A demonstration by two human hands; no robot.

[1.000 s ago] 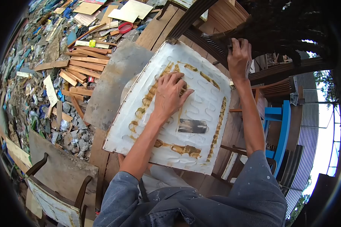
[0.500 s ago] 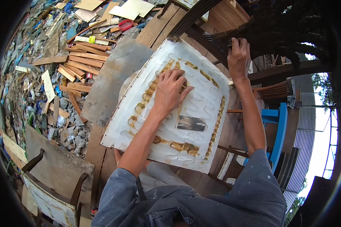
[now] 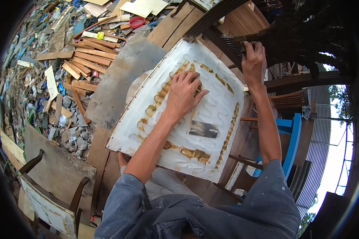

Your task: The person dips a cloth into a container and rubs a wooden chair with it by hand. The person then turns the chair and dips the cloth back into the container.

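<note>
From my end of the head camera, I'm seeing the white padded panel (image 3: 205, 113) sitting tilted at the clock's centre, its top corner meeting a dark wooden frame (image 3: 215, 18) towards half past twelve. The left hand (image 3: 181, 93) is resting just above centre with bent fingers, its thumb standing apart from them — I cannot tell what, if anything, is under the palm. At two o'clock the right hand (image 3: 254, 63) is curling its fingers beside the dark wood; shadow is hiding whether they are clamped on anything.

Brown streaks (image 3: 158, 97) are running along the panel's edges, and a dark patch (image 3: 204, 129) is lying below the left thumb. I'm judging that pressing hard off-centre could rock the panel, since its support is hidden — and a catching fingertip could tear the thin covering. A grey board (image 3: 127, 83) is lying at ten o'clock, close to the panel's edge.
</note>
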